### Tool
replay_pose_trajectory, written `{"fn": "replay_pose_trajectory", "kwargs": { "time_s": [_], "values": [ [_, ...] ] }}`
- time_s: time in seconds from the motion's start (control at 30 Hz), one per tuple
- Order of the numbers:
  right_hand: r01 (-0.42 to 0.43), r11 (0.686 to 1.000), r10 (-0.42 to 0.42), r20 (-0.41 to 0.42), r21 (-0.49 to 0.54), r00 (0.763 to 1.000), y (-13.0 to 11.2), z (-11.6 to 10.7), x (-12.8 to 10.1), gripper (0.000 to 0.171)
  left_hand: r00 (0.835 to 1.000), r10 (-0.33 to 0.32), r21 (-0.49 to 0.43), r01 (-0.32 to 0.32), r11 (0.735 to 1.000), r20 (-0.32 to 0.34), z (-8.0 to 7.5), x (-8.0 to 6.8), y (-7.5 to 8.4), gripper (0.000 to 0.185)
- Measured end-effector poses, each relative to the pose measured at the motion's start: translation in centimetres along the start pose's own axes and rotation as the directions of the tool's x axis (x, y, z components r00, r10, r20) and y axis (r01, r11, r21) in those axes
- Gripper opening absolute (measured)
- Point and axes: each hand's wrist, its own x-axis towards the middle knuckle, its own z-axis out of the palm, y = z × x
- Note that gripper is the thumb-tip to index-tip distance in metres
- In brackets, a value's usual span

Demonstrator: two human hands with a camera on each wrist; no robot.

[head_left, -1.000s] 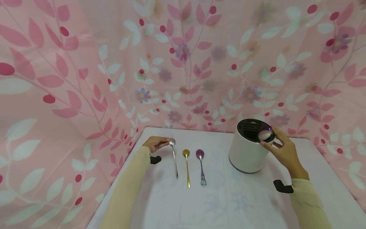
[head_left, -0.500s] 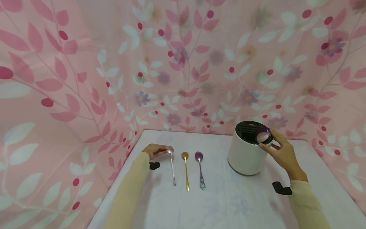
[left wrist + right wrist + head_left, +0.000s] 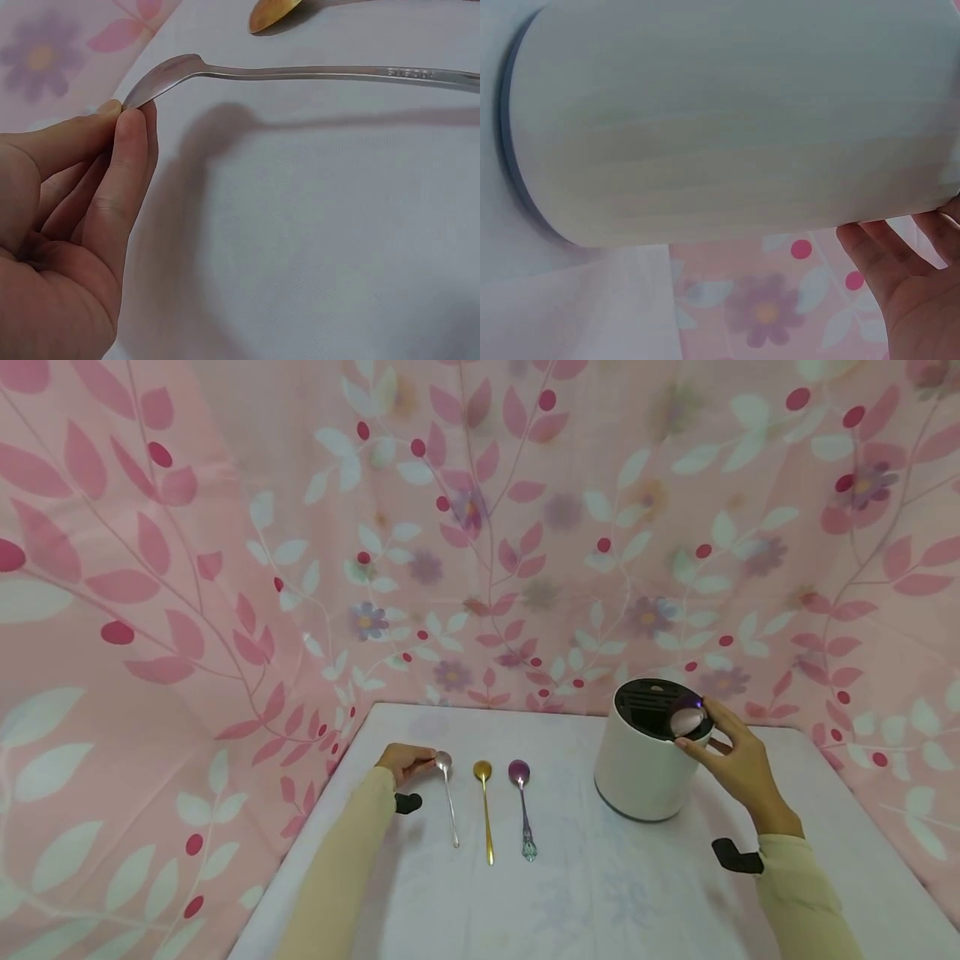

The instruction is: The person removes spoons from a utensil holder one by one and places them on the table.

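In the head view my left hand [image 3: 407,762] pinches a silver spoon [image 3: 451,806] by the tip of its bowl. The left wrist view shows thumb and fingertips on that tip, and the spoon's shadow [image 3: 225,127] falls on the cloth beside it. A gold spoon [image 3: 487,810] and a purple spoon [image 3: 524,806] with an ornate greenish handle end lie to its right. At the white holder [image 3: 645,777] with a slotted black top, my right hand [image 3: 742,768] grips a shiny pinkish-purple spoon [image 3: 687,721] by its bowl; the handle is hidden inside.
White cloth [image 3: 577,893] covers the table, whose far edge meets a pink floral curtain [image 3: 525,568]. The same curtain hangs at both sides. A black camera mount [image 3: 738,857] sits at the right wrist, another mount [image 3: 408,803] at the left.
The left hand has brought the silver spoon down and nearer to me, level with the gold one. The right hand stays at the holder. The head view has shifted slightly.
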Motion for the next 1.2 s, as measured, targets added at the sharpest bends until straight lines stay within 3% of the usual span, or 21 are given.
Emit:
{"fn": "replay_pose_trajectory", "kwargs": {
  "time_s": [0.43, 0.67, 1.2],
  "values": [
    [-0.008, 1.000, 0.008, 0.001, -0.010, 1.000, 0.0, 0.0, 0.0, 0.082, 0.994, 0.060, 0.088, -0.052, 0.995, -0.092, 0.6, -0.3, -0.9, 0.027],
    [-0.003, 1.000, 0.003, -0.007, -0.011, 1.000, 0.2, 0.1, 0.1, 0.082, 0.995, 0.049, 0.097, -0.040, 0.994, -0.091, 0.5, 0.6, -1.6, 0.027],
    [-0.013, 1.000, 0.013, -0.006, -0.023, 1.000, 0.1, 0.1, 0.1, 0.082, 0.994, 0.042, 0.085, -0.033, 0.996, -0.101, 0.4, 0.7, -2.2, 0.028]
  ]
}}
